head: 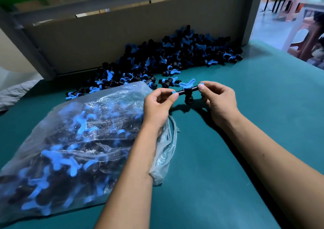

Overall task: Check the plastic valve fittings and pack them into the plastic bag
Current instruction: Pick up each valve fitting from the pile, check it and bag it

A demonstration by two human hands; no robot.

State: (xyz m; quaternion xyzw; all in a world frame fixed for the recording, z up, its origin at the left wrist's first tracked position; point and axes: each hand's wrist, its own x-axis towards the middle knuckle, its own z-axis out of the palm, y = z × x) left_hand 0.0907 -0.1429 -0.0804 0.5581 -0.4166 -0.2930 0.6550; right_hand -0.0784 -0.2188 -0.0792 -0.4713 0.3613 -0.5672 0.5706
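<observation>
A: Step in hand?

B: Checking, by my read. One fitting point(187, 93) held up between both hands, above the green table point(245, 123). Black tee body, blue butterfly handle on top, blue tips at both ends of the crossbar.

A: Grip?

B: Left hand point(158, 104) pinches the left end between thumb and forefinger, other fingers curled in. Right hand point(217, 99) pinches the right end the same way. The stem hangs down, clear of the table.

A: Where's the rest of the stock?

B: Pile point(168, 57) of loose fittings heaped at the back, against a grey board point(122, 36), some strays spilling forward. Bag point(70, 141) lies just left of the hands, well filled already, blue handles showing through the plastic. Its mouth faces right, bunched under the left forearm.

A: Progress?

B: Partway, I judge. Bag heavy, pile still large.

A: Next move?

B: If the piece passes, it goes into the bag. That calls for one hand to let go and lift the mouth open, since the opening lies flat and crumpled. Short carry to the left. Whether this piece is sound, I cannot tell from here.
</observation>
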